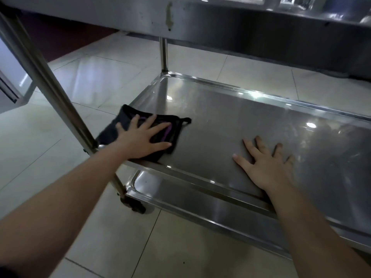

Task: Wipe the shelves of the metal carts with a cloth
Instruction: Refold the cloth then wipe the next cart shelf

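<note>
The left hand (140, 137) lies flat, fingers spread and straight, pressing the cloth (175, 127) down without gripping it. The dark cloth, with a purple stripe showing between the fingers, sits under that palm at the near corner of the shelf (220, 121), its edge touching the front rim. The right hand (269, 167) is just as open, palm down on bare steel to the right of the cloth, holding nothing; from where I stand it looks like a brace for balance. Just left of the left wrist the post (50, 83) rises at an angle. Beyond both hands the steel runs to the far rim with faint streaks, so I would judge the wipe only begun at this end. To do it well, the palm should press evenly so the whole cloth drags flat, working in overlapping passes from the corner outward toward the right hand, which must lift or shift before the cloth reaches it. The rounded corners under the rim want a fingertip push. The cloth's loose loop beyond the fingertips could fold under and smear. Below the wrists sits the lower shelf (190, 197); above the hands, the top shelf (200, 19).
</note>
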Tool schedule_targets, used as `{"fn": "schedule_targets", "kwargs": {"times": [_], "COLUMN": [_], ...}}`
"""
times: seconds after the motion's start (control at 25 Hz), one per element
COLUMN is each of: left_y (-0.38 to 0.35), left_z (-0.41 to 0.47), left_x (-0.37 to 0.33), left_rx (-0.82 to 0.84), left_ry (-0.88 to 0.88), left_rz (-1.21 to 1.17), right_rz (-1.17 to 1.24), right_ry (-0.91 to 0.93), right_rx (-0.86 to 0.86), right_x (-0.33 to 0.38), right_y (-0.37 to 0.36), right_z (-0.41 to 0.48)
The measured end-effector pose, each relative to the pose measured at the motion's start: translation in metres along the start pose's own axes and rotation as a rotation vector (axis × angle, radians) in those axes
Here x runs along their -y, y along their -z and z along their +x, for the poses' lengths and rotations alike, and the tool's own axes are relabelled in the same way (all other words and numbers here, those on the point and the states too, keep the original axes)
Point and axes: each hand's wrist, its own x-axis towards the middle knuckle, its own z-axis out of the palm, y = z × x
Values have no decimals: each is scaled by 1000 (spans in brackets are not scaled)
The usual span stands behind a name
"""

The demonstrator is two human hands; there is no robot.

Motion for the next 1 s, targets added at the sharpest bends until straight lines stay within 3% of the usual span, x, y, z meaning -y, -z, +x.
{"fn": "schedule_targets", "kwargs": {"times": [0.12, 0.2, 0.4, 0.48, 0.56, 0.72, 0.84, 1.0], "left_y": [8, 12, -25, -22, -6, 9, -5, -26], "left_z": [-14, -11, -44, -46, -42, -40, -42, -65], "left_x": [21, -4, -148, -135, -86, -39, -112, -293], "left_rx": [20, 14, 40, 36, 25, 82, 72, 54], "left_ry": [109, 143, -150, -180, -84, 156, 71, -208], "left_rz": [-73, -77, 13, -11, -63, -111, -68, -4], "right_rz": [-29, -30, 6, 38, 56, -9, -25, 98], "right_ry": [14, 27, 23, 73, 130, -75, -140, -132], "right_rx": [10, -2, 19, 23, 42, 74, 59, 45], "right_x": [7, 12, 11, 6, -24, -129, -148, -148], "right_y": [0, 1, 0, 5, 12, 12, 8, 14], "right_z": [-2, 0, -2, -2, -9, -47, -57, -51]}}
